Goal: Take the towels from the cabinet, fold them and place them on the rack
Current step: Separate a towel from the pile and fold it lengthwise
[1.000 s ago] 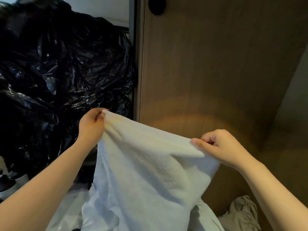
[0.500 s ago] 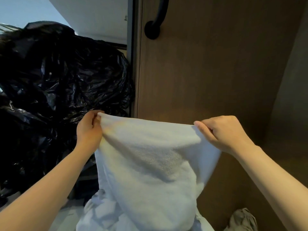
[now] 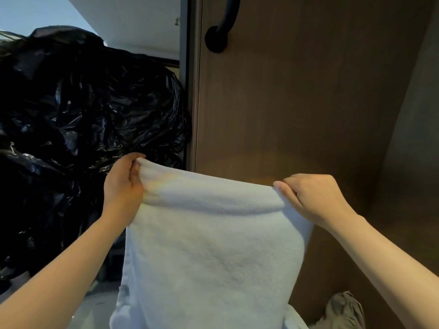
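Observation:
A white towel (image 3: pixel 213 252) hangs in front of me, stretched flat between both hands by its top edge. My left hand (image 3: pixel 123 184) pinches the top left corner. My right hand (image 3: pixel 311 198) pinches the top right corner. The towel's lower part drops out of the bottom of the view. Behind it stands a brown wooden cabinet door (image 3: pixel 297 103) with a black handle (image 3: pixel 221 32). No rack is in view.
Bulging black plastic bags (image 3: pixel 83 127) fill the left side, close to my left arm. A crumpled grey cloth (image 3: pixel 344 309) lies low at the right, next to the door. A second brown panel (image 3: pixel 418 162) closes in the right.
Both hands have risen and drawn the towel's top edge taut and level. The view has tilted up, so the door handle has come into view.

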{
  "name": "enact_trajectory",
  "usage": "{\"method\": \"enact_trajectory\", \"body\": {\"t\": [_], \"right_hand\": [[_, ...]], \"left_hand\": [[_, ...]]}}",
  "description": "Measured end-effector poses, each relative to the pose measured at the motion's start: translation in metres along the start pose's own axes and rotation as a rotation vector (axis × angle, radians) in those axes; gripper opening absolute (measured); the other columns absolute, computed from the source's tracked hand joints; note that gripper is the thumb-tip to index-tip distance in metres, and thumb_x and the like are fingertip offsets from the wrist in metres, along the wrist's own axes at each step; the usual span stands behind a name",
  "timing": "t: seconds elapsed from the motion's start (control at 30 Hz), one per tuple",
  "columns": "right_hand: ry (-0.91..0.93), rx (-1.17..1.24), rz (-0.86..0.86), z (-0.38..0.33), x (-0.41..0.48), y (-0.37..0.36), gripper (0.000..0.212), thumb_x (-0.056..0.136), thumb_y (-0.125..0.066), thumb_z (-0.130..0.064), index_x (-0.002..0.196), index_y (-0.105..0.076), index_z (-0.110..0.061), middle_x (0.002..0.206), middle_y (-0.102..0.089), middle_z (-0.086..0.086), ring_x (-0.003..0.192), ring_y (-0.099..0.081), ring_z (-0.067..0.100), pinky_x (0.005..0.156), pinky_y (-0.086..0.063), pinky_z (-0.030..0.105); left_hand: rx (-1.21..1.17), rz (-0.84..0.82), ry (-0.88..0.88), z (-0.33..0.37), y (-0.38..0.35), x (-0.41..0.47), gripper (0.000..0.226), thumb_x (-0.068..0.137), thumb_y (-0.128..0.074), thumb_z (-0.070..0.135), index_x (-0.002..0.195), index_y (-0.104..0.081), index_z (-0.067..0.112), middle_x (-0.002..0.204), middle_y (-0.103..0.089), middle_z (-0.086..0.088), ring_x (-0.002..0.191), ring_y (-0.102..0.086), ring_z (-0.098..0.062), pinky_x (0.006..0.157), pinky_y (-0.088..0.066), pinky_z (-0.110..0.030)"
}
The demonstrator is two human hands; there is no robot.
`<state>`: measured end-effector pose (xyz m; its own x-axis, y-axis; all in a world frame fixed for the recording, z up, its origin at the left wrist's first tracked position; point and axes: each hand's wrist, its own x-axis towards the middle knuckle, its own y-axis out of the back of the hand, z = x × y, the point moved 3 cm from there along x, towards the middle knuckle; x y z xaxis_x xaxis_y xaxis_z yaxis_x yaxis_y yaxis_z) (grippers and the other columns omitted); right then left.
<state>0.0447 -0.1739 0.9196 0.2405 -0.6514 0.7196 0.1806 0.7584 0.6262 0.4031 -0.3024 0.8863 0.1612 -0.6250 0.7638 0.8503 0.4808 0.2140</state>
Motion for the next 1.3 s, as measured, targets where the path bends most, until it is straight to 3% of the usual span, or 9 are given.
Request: {"method": "enact_trajectory", "body": {"t": [0.13,0.33,0.47,0.63,0.83,0.97,1.1,1.2,1.3], "right_hand": [[-0.041,0.044,0.009,-0.003,-0.016,-0.016,0.05,0.096,-0.026,-0.06,0.064,-0.05,-0.028,0.058,-0.043,-0.014,0.049,-0.047,0.008,0.045,-0.036,0.019],[-0.11,0.105,0.043,-0.004,-0.031,-0.036,0.058,0.097,-0.031,-0.053,0.061,-0.059,-0.017,0.056,-0.05,-0.005,0.049,-0.051,0.014,0.05,-0.05,0.032],[-0.202,0.196,-0.025,0.003,-0.041,-0.051,0.06,0.096,-0.025,-0.058,0.063,-0.056,-0.019,0.054,-0.054,-0.007,0.048,-0.053,0.012,0.051,-0.053,0.034],[-0.314,0.242,-0.147,0.006,-0.052,-0.075,0.069,0.088,-0.016,-0.064,0.079,-0.068,-0.019,0.067,-0.065,-0.004,0.058,-0.06,0.012,0.059,-0.054,0.026],[-0.34,0.209,-0.22,0.015,-0.065,-0.087,0.066,0.088,-0.016,-0.065,0.079,-0.065,-0.022,0.067,-0.063,-0.007,0.059,-0.059,0.011,0.06,-0.055,0.029],[-0.28,0.083,-0.265,0.009,-0.066,-0.09,0.047,0.098,-0.033,-0.054,0.077,-0.063,-0.025,0.066,-0.054,-0.012,0.064,-0.058,0.011,0.063,-0.053,0.029],[-0.328,0.398,-0.358,-0.017,-0.065,-0.091,0.037,0.099,-0.044,-0.048,0.086,-0.065,-0.021,0.08,-0.06,-0.008,0.076,-0.059,0.01,0.074,-0.054,0.037],[-0.347,0.718,-0.373,-0.054,-0.067,-0.086,0.016,0.097,-0.051,-0.045,0.105,-0.063,-0.037,0.098,-0.06,-0.027,0.092,-0.059,-0.004,0.079,-0.051,0.016],[-0.388,1.026,-0.385,-0.088,-0.071,-0.081,0.026,0.097,-0.054,-0.043,0.121,-0.062,-0.04,0.11,-0.06,-0.034,0.106,-0.055,-0.014,0.082,-0.047,0.007]], "left_hand": [[-0.061,-0.047,0.05,-0.008,-0.004,-0.013,0.027,0.101,-0.039,0.014,0.116,-0.06,0.023,0.099,-0.059,0.014,0.087,-0.052,-0.001,0.074,-0.034,-0.008],[-0.097,-0.049,0.105,-0.018,-0.012,-0.023,0.027,0.1,-0.042,0.016,0.113,-0.061,0.03,0.091,-0.058,0.024,0.086,-0.052,0.017,0.072,-0.037,-0.014],[-0.112,-0.051,0.143,-0.022,-0.021,-0.029,0.026,0.1,-0.043,0.017,0.114,-0.061,0.03,0.09,-0.06,0.023,0.083,-0.054,0.015,0.069,-0.038,-0.016],[-0.172,-0.034,0.181,-0.014,-0.035,-0.039,0.02,0.099,-0.049,0.027,0.112,-0.064,0.032,0.087,-0.065,0.017,0.075,-0.059,-0.001,0.066,-0.041,-0.017],[-0.196,-0.04,0.215,-0.013,-0.039,-0.048,0.02,0.098,-0.053,0.028,0.113,-0.066,0.028,0.092,-0.062,0.025,0.086,-0.059,0.007,0.07,-0.039,-0.011],[-0.266,-0.096,0.207,0.0,-0.045,-0.057,0.017,0.095,-0.058,0.02,0.109,-0.068,0.024,0.088,-0.066,0.021,0.085,-0.059,0.018,0.067,-0.044,0.0],[-0.3,-0.191,0.212,0.025,-0.054,-0.083,0.016,0.09,-0.063,0.02,0.09,-0.067,0.036,0.085,-0.069,0.027,0.082,-0.062,0.009,0.067,-0.044,-0.005],[-0.32,-0.298,0.232,0.04,-0.062,-0.109,0.012,0.086,-0.069,0.019,0.084,-0.07,0.031,0.082,-0.07,0.022,0.079,-0.064,0.005,0.066,-0.045,-0.005],[-0.436,-0.39,0.275,0.051,-0.067,-0.134,0.013,0.084,-0.072,0.012,0.084,-0.074,0.025,0.08,-0.074,0.009,0.075,-0.069,-0.004,0.069,-0.054,-0.016]]}}
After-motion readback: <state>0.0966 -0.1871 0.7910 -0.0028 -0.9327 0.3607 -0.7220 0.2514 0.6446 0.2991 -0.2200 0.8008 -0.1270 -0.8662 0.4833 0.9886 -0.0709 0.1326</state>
